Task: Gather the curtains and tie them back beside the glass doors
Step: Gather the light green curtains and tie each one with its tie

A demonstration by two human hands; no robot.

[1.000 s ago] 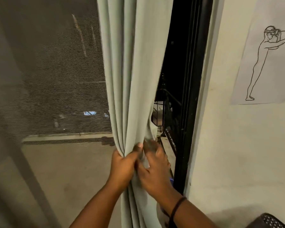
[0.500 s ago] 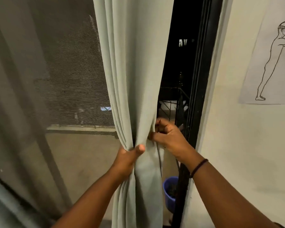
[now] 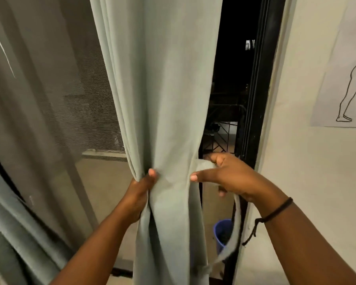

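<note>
A pale green curtain (image 3: pixel 162 89) hangs bunched in front of the glass door (image 3: pixel 49 112). My left hand (image 3: pixel 140 192) grips the gathered folds from the left at waist height, thumb on the front. My right hand (image 3: pixel 228 175) holds a matching fabric tie-back strip (image 3: pixel 235 229) at the curtain's right edge; the strip wraps over my fingers and hangs down in a loop toward the floor. A second curtain (image 3: pixel 10 233) hangs at the lower left.
The black door frame (image 3: pixel 257 89) stands just right of the curtain, with a cream wall (image 3: pixel 306 182) beyond it bearing a line-drawing poster (image 3: pixel 349 79). A blue bucket (image 3: pixel 222 233) sits outside behind the frame. A mesh screen (image 3: pixel 86 112) covers the glass.
My right hand has drawn the tie-back strip out to the right of the curtain, and it now hangs in a loop. My left hand keeps its grip on the bunched folds.
</note>
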